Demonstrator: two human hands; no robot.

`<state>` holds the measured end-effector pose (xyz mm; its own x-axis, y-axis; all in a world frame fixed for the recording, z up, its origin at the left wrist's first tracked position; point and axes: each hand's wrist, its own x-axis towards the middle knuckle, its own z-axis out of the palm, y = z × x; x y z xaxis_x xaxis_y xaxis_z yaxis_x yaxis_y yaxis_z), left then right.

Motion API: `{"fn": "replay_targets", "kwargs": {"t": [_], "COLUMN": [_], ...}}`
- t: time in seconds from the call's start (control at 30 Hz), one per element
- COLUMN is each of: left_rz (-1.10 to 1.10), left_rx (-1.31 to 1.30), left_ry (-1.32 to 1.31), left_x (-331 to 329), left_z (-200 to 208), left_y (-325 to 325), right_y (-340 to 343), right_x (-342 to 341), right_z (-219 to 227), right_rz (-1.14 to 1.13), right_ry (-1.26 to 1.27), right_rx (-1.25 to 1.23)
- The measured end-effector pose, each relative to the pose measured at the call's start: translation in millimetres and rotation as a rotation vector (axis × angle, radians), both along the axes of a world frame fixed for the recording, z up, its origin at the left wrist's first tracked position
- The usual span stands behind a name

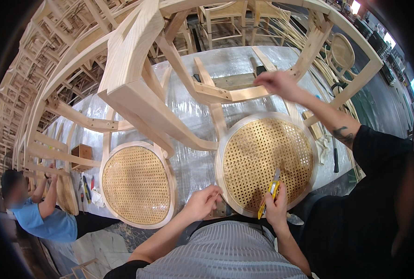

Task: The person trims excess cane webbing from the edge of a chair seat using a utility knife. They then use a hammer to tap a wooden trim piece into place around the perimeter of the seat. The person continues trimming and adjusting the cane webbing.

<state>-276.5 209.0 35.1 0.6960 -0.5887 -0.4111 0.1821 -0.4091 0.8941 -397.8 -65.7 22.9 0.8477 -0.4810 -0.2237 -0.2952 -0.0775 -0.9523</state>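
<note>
In front of me lies a wooden chair with a round woven cane back (263, 153), set in a pale wooden ring. My right hand (277, 207) grips a yellow utility knife (272, 193), its blade out and pointing away from me over the lower part of the cane. At the near left edge of the ring is my left hand (204, 203), its fingers curled together; whatever they may pinch is too small to make out. Left of it lies a second chair's round cane back (136, 183), apart from both hands.
A co-worker's hand (281, 85) reaches in from the right over the chair's seat frame (251, 94). Another person in a blue shirt (46, 218) works at far left. Hand tools (86, 189) and a wooden box (82, 156) lie on the plastic-covered table (188, 172). Stacked chair frames stand behind.
</note>
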Motion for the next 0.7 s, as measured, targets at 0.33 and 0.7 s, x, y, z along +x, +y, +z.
{"fn": "replay_targets", "kwargs": {"t": [0.33, 0.7], "left_rz": [-0.074, -0.195], "left_rx": [0.536, 0.740], "left_ry": [0.154, 0.118], "left_x": [-90.2, -131.2], "left_z": [-36.5, -70.6], "left_y": [114.9, 145.9], "right_y": [9.5, 9.8], "right_x": [2.9, 2.5], "right_z": [3.2, -4.2], "right_rz": [0.131, 0.158], "right_ry": [0.007, -0.014], "right_rx": [-0.025, -0.044]}}
